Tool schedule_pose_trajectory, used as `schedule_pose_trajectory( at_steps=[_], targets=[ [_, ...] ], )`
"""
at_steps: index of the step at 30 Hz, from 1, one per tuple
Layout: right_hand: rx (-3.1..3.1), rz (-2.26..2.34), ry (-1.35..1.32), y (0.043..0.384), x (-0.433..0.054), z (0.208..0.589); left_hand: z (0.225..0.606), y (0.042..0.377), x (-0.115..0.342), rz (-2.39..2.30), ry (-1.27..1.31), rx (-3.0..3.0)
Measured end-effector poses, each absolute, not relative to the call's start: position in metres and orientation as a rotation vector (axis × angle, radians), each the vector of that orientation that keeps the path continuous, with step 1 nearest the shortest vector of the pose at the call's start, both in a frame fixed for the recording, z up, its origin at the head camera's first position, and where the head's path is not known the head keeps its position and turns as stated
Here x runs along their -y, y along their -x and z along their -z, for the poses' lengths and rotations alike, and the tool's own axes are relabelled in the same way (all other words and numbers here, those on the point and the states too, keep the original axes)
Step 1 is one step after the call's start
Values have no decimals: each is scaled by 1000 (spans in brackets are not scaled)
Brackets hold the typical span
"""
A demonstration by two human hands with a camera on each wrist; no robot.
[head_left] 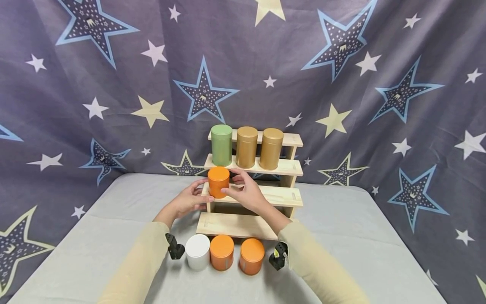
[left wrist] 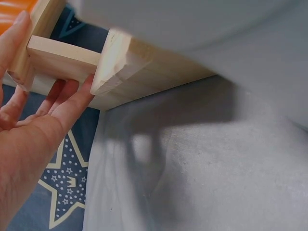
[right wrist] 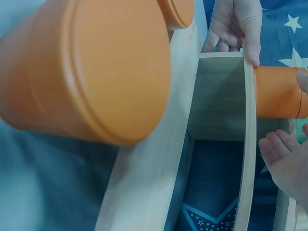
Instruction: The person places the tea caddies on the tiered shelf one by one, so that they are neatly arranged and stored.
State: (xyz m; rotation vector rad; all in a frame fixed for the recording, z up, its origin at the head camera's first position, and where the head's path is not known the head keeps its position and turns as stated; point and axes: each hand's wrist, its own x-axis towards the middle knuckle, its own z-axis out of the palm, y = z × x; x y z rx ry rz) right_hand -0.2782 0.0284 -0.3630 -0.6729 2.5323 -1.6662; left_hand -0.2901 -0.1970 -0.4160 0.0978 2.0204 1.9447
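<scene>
An orange canister (head_left: 218, 182) stands upright at the left end of a middle step of the stepped wooden rack (head_left: 281, 196). My left hand (head_left: 189, 199) is at the rack's left end, its thumb by the canister's base. In the left wrist view, the fingers of the left hand (left wrist: 45, 113) reach along the rack's side, fairly straight. My right hand (head_left: 247, 192) is at the canister's right, thumb against or just in front of it. In the right wrist view, the other fingers of the right hand (right wrist: 288, 159) are apart from the canister.
On the step behind stand a green canister (head_left: 222, 145) and two gold canisters (head_left: 247, 147). In front of the rack, a white canister (head_left: 198, 252) and two orange canisters (head_left: 222, 253) stand on the grey-covered table (head_left: 341, 236). A star-patterned curtain (head_left: 243, 63) hangs behind.
</scene>
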Motion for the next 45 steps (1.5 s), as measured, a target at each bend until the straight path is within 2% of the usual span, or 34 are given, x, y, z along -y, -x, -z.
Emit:
schedule_pose_trajectory(
  at_steps=[45],
  targets=[
    [-2643, 1653, 680, 234, -99, 378, 417, 293, 198, -1927, -74, -2044]
  ],
)
